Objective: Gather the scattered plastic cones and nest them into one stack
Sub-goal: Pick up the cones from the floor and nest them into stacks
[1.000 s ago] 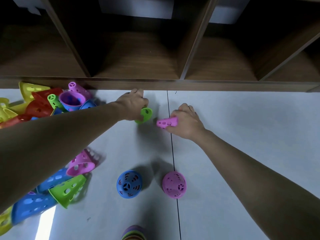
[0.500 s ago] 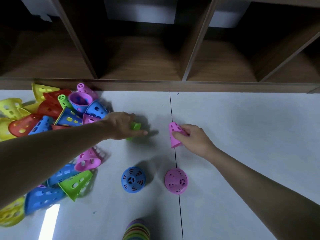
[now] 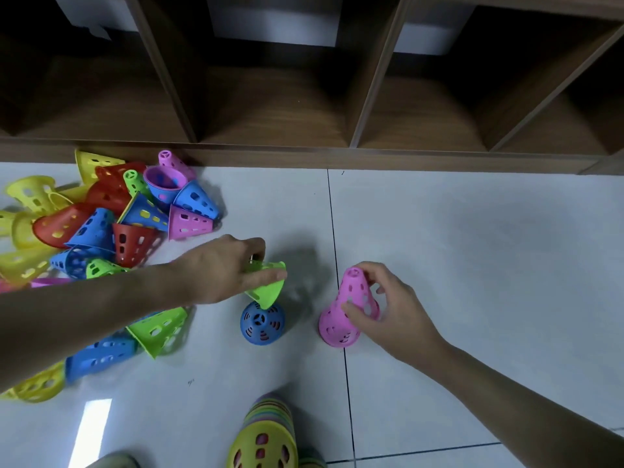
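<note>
Gripping a green cone [image 3: 266, 282] over the blue cone [image 3: 262, 323], left hand [image 3: 219, 268]; right hand [image 3: 388, 312] grasps pink cone [image 3: 347, 309].

The floor [image 3: 472, 265] is pale tile, with one dark grout line running between the two hands and a cross line near the bottom edge. A blue cone [image 3: 262, 323] stands upright on it just below the left hand [image 3: 219, 270]. A pile of cones [image 3: 111, 224] in yellow, red, blue, green and pink lies tumbled on the tile beyond and beside the left forearm. A nested stack [image 3: 266, 437] lies near the bottom edge, between the two forearms. A wooden shelf unit [image 3: 304, 157] meets the floor beyond both hands.
</note>
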A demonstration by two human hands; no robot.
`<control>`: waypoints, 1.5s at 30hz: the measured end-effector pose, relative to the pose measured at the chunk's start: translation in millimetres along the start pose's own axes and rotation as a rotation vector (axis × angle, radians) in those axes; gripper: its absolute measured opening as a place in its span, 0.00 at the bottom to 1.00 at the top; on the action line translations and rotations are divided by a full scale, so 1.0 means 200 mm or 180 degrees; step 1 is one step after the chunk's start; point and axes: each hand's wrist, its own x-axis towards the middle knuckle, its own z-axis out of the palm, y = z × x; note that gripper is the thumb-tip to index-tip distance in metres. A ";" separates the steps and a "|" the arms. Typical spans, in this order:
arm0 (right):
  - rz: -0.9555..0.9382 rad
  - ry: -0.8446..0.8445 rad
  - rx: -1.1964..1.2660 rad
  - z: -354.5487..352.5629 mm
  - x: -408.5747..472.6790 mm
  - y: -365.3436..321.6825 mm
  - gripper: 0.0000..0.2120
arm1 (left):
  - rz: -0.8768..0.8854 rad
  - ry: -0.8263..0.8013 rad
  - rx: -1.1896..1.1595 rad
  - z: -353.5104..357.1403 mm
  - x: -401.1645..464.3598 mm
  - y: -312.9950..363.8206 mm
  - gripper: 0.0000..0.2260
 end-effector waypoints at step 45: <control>0.0380 -0.0802 0.0299 0.65 -0.03 -0.16 0.30 | -0.0039 0.0018 0.0256 0.32 -0.65 -0.32 0.28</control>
